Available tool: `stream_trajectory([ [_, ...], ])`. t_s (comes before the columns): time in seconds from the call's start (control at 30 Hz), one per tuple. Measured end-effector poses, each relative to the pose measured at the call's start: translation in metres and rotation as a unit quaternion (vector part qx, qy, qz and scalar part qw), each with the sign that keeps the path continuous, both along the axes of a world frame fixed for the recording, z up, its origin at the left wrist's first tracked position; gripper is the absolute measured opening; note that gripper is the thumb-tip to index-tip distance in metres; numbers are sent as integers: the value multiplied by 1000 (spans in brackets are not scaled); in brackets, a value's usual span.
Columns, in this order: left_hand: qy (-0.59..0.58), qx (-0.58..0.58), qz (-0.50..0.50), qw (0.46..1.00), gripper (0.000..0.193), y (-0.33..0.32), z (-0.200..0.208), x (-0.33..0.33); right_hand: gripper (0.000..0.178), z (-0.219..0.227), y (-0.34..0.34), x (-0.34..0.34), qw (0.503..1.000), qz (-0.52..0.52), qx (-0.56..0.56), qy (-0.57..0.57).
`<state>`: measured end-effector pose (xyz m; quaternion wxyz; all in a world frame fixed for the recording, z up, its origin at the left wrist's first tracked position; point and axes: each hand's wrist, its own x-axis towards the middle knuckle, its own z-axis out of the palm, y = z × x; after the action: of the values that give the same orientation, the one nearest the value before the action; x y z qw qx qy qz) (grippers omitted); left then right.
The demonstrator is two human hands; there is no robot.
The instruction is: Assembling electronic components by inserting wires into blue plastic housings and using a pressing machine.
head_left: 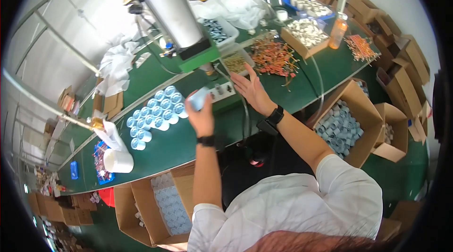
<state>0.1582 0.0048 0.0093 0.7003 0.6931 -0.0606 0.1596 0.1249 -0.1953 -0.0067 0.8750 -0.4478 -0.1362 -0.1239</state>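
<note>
My left hand [200, 115] is closed around a light-blue plastic cup-shaped part [199, 98] above the green worktable [226, 122]. My right hand [255, 92] is open, fingers stretched out and apart, with nothing visible in it. Between the hands lies a white block with sockets [222, 92], just below the press. To the left of my left hand, several clear light-blue cups [158, 110] stand in slanting rows on the table. The press [174, 16], a silver cylinder on a green base, rises beyond my hands. A tray of small brass-coloured pieces [236, 62] sits beyond my right hand.
Orange-red wire parts [273, 58] are heaped at the back right, beside a carton of white pieces [306, 33] and an orange bottle [338, 31]. Cartons of light-blue parts [373, 124] and cups [137, 205] stand by the table's near edge. A white tub [118, 161] stands left.
</note>
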Motion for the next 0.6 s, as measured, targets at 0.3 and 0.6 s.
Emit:
stream_trajectory([
  [0.3, -64, -137, 291, 945, 38, 347, -85, -179, 32, -10, -189, -55, 827, -299, -452, 148],
  [0.6, 346, 199, 641, 656, 51, 515, -262, -578, 37, -30, -215, -40, 714, -232, -642, 156],
])
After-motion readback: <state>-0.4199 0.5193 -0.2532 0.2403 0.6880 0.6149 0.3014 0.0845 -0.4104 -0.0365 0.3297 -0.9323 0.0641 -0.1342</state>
